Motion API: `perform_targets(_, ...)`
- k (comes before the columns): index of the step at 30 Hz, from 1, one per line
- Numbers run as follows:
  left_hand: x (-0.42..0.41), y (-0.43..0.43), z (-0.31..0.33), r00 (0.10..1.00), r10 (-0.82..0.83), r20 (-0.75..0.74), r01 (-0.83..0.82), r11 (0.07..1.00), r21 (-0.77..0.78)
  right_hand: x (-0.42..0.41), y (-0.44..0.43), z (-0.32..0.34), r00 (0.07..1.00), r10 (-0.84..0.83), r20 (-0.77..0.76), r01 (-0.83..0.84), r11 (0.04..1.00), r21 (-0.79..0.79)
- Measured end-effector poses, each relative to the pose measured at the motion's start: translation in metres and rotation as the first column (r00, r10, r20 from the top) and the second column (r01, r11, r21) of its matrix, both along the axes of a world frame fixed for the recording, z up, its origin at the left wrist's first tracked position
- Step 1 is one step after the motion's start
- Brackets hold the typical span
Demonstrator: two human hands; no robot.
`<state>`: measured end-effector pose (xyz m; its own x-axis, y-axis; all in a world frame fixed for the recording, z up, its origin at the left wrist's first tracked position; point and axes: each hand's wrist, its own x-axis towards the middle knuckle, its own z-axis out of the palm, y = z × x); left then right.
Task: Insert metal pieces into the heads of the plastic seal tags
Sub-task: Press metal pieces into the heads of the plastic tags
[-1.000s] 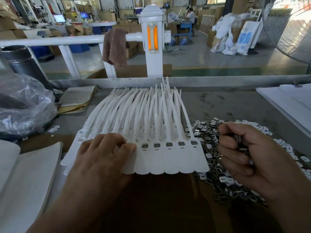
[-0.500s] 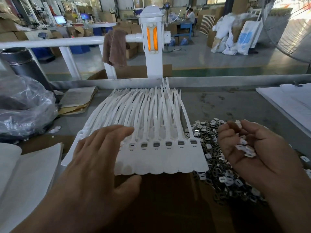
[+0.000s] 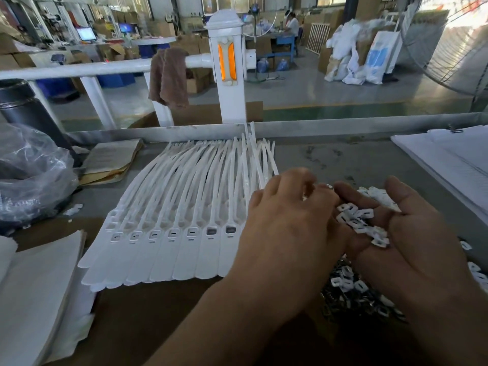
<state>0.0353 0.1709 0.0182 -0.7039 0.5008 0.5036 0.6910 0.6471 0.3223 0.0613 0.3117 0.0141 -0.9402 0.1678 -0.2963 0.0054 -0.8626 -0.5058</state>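
Right of centre, the right hand [image 3: 412, 233] lay cupped palm-up, cradling small squarish metal pieces [image 3: 361, 223]. The left hand [image 3: 285, 228], fingers curled, reached among them, any pinch hidden. Smooth white plastic seal tags [image 3: 171, 233] fanned centre-left.

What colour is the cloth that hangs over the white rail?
The cloth is brown; the head view, the only one, shows it clearly.

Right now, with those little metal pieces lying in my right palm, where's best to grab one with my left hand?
Pinch one of the metal pieces by its two outer edges, bringing the left hand down from above. They are small flat slotted frames lying loose in the open right hand, so a top piece should probably lift free alone.
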Motion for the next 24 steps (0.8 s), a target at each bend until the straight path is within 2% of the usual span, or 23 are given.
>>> perform_targets(6,-0.005,0.016,-0.002,1.0,0.001,0.017,-0.001,1.0,-0.02,0.001,0.0,-0.002,0.999,0.047,-0.003,-0.047,0.999,0.026)
perform_targets(9,-0.005,0.018,-0.003,0.997,-0.013,0.07,0.011,0.999,0.04,0.001,0.0,-0.003,0.997,0.066,-0.029,-0.065,0.998,0.007)
perform_targets(12,-0.002,0.017,-0.003,0.989,-0.021,0.146,-0.005,0.985,0.174,0.0,-0.003,-0.004,0.995,0.095,-0.037,-0.095,0.995,0.011)
perform_targets(18,0.0,0.011,0.006,0.981,-0.01,0.193,-0.048,0.955,0.294,0.006,-0.01,-0.003,0.972,0.236,0.017,-0.229,0.921,0.315)
perform_targets(24,0.002,0.005,0.006,0.984,0.003,0.181,-0.062,0.945,0.322,0.012,-0.011,0.001,0.97,0.238,0.042,-0.218,0.783,0.582)
